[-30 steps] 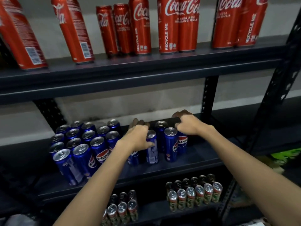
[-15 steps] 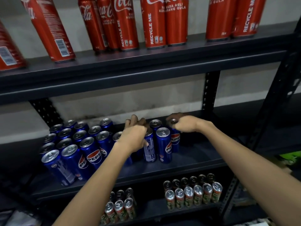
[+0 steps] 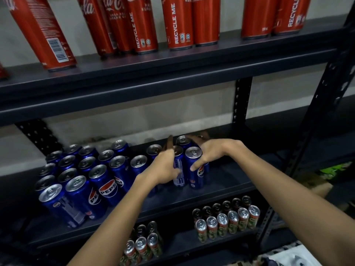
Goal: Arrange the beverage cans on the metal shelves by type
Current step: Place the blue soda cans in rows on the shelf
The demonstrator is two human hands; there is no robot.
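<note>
Blue Pepsi cans stand on the middle metal shelf [image 3: 226, 181]. A large group of them [image 3: 86, 169] fills the left part. Just to its right is a small cluster of Pepsi cans [image 3: 197, 177], squeezed between my hands. My left hand [image 3: 163, 167] grips the cluster's left side, thumb on a can's front and fingers curled over the tops. My right hand [image 3: 211, 152] wraps its right side, with the thumb on the front can and the fingers reaching behind. The cans under my left hand are partly hidden.
Tall red Coca-Cola cans [image 3: 176, 22] line the top shelf. Small red-and-green cans stand in two groups on the bottom shelf [image 3: 226, 221] [image 3: 142, 244]. A perforated upright post [image 3: 315, 116] bounds the rack at right. Bare shelf lies right of the cluster.
Both hands have slid the small Pepsi cluster leftward, narrowing the gap to the large group. The right thumb has dropped onto the front can. The view has shifted down.
</note>
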